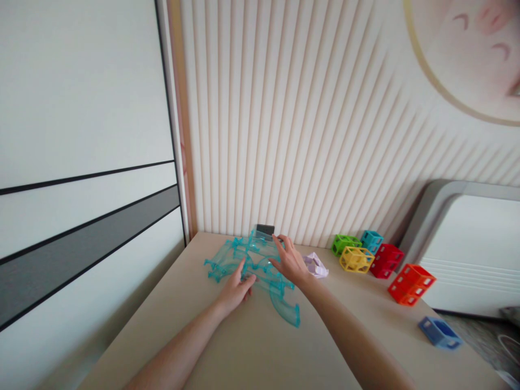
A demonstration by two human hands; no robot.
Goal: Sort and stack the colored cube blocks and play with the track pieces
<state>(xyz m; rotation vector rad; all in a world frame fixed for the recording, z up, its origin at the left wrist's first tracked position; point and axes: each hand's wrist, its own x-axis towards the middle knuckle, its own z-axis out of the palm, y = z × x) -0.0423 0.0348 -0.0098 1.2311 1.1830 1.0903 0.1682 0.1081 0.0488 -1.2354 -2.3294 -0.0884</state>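
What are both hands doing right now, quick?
Left hand: open, fingers resting flat on the clear teal track pieces, gripping nothing.
Right hand: open, fingers spread over the same pile, touching it, nothing grasped.

Near bench open; far edge and right side crowded.

Bare bench (252, 352) between and in front of both forearms, wide free lane from the near edge. Far centre blocked by a heap of clear teal track pieces (252, 265), both hands on it, ribbed wall (309, 135) right behind, dark block (265, 231) at the wall. Left: bench edge, then white cabinet panel (81, 162). Right of heap: lilac piece (316, 265), then green (344, 244), yellow (356, 259), teal (371, 239), red (387, 260), orange (411, 283) cubes with gaps between; blue frame (440, 331) alone, nearer.
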